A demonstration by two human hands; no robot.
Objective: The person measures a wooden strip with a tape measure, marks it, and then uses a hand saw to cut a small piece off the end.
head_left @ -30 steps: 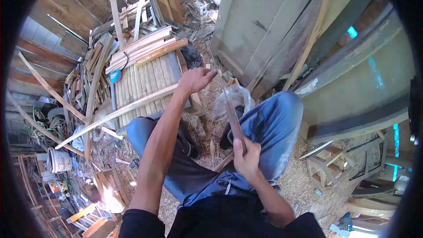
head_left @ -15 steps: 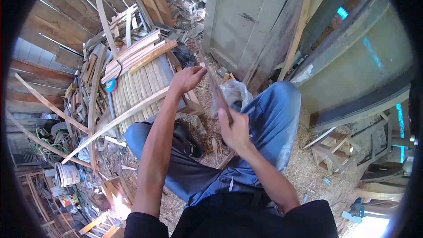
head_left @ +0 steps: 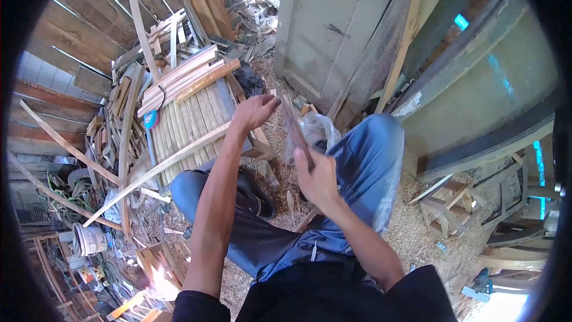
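My right hand (head_left: 319, 179) is closed round the near end of a long, narrow, dark-brown blade-like piece (head_left: 294, 130). It slants up and away to the left, thinning toward its far end. Beside its middle is my left hand (head_left: 256, 112), fingers curled and pressed together, their tips dark against the blade's edge. Whatever those fingers hold is too small to make out. A clear plastic bag (head_left: 320, 131) lies on the floor just behind the blade, between my knees and a grey door panel (head_left: 322, 36).
A slatted wooden panel (head_left: 185, 120) stands to the left, bearing planed strips (head_left: 205, 77) and a blue tape measure (head_left: 151, 118). One long strip (head_left: 158, 170) crosses it toward my left knee. Scrap wood piles up behind. At right sits a small wooden frame (head_left: 451, 207) on shavings.
My left hand has shifted very slightly down along the blade. My right hand keeps its grip in nearly the same place.
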